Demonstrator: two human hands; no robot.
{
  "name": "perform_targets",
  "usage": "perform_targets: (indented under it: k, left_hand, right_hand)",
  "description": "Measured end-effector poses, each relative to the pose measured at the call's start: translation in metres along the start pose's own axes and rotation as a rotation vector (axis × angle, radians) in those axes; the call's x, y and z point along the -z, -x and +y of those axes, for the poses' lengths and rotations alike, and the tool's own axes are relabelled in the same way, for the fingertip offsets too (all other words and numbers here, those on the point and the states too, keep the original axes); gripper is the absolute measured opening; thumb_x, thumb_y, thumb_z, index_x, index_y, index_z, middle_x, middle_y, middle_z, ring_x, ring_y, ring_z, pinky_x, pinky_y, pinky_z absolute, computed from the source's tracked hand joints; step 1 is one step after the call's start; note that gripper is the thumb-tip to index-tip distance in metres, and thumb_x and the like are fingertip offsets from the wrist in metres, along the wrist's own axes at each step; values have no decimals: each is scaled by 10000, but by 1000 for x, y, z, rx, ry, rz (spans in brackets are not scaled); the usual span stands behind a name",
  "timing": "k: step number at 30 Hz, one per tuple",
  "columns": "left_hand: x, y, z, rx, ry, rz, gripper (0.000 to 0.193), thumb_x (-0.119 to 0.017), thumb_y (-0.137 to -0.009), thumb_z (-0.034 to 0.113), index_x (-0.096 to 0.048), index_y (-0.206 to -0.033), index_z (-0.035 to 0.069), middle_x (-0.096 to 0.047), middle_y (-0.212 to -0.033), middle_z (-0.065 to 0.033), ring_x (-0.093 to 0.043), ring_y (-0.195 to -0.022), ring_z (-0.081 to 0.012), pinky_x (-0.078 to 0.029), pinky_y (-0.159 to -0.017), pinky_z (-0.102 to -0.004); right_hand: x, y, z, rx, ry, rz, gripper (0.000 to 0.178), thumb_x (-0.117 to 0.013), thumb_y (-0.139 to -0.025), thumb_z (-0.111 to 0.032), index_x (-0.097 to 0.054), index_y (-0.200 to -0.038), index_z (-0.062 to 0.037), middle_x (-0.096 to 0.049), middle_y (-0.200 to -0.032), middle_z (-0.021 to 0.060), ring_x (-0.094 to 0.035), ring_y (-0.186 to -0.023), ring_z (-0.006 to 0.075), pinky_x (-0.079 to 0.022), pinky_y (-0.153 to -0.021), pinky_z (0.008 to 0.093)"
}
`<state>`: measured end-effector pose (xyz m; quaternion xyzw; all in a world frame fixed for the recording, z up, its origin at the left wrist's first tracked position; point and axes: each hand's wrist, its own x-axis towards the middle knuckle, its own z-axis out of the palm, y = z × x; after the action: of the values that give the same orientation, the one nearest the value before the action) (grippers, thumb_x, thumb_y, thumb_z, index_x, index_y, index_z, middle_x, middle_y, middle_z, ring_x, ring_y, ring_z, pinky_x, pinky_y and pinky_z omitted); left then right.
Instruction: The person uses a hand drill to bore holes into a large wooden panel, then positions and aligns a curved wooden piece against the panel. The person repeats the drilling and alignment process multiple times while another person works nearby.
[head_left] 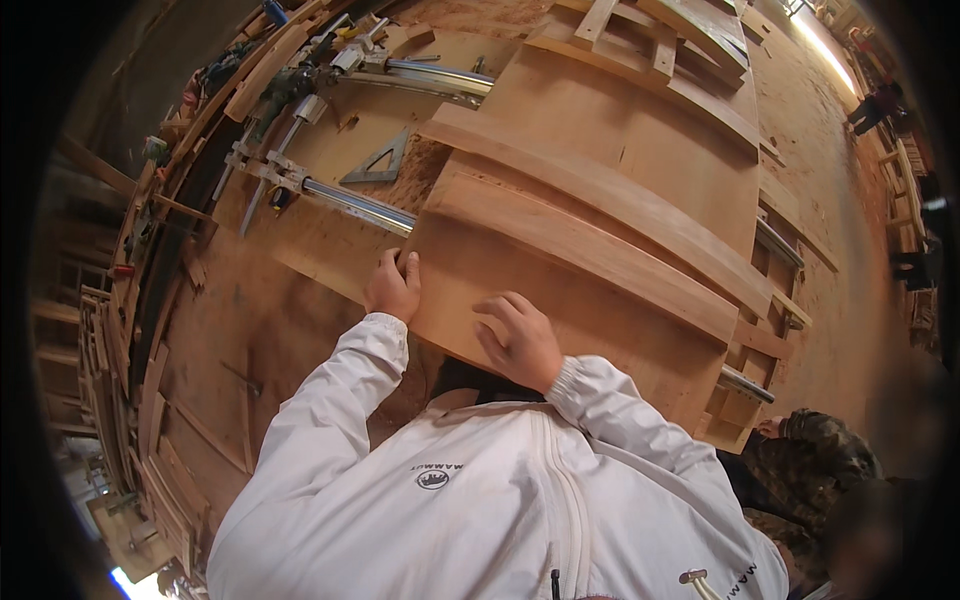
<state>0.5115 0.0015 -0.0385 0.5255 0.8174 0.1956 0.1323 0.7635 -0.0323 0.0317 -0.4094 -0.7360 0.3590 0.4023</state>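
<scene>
A broad wooden panel [480, 285] lies on the bench right in front of me, its near edge close to my body. At its near left corner, my left hand [393, 287] is closed over the edge, thumb up beside the fingers. Above the panel's near part is my right hand [522, 340], holding nothing, its fingers bent and apart; whether it touches the surface I cannot tell. Two long, slightly curved boards [600, 262] lie across the panel, beyond my hands.
Steel bar clamps [355, 203] run under the panel from the left. A metal triangular square [378, 160] lies by sawdust on the bench. More slats [665, 55] sit on the far panel. A person in a camouflage sleeve [825, 445] is at the right. Timber pieces line the left.
</scene>
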Motion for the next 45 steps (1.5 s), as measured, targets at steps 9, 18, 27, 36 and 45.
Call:
perform_targets:
  k: [9, 18, 27, 36, 45]
  left_hand:
    - [2, -2, -13, -294, 319, 12, 395, -618, -985, 193, -573, -1338, 21, -644, -1286, -218, -619, -1148, -436, -506, -968, -497]
    - [-18, -38, -55, -189, 666, -629, 632, -703, -968, 250, -451, -1450, -70, -584, -1357, -319, -597, -1227, -433, -473, -1040, -474]
    - [-20, -68, -48, -416, 605, -603, 719, -773, -913, 446, -523, -1378, -42, -661, -1203, -277, -652, -1114, -430, -519, -951, -468]
    - [-23, -77, -47, -411, 621, -584, 511, -753, -937, 358, -597, -1269, 2, -705, -1121, -242, -690, -1015, -406, -548, -872, -447]
    - [-25, -106, -68, -349, 719, -677, 498, -682, -1003, 339, -587, -1329, -25, -697, -1125, -204, -684, -1024, -355, -541, -892, -425]
  right_hand:
    - [-109, -51, 29, -95, 197, 134, 154, -716, -860, -54, -676, -1008, -39, -670, -879, 132, -676, -791, 335, -557, -664, 401]
    - [-121, -47, 20, -145, 477, 100, 165, -726, -829, -81, -642, -971, -72, -644, -856, 80, -661, -792, 282, -562, -658, 383]
    - [-132, -46, 10, -196, 482, 108, 161, -697, -817, -80, -620, -958, -66, -632, -864, 95, -646, -829, 304, -554, -717, 413]
    - [-190, -79, -5, -507, 611, 536, 96, -696, -838, -118, -626, -893, -85, -633, -858, 112, -608, -830, 343, -506, -759, 450]
    - [-196, -84, -3, -590, 750, 512, 89, -697, -840, -68, -624, -887, -81, -591, -801, 102, -561, -743, 336, -455, -674, 450]
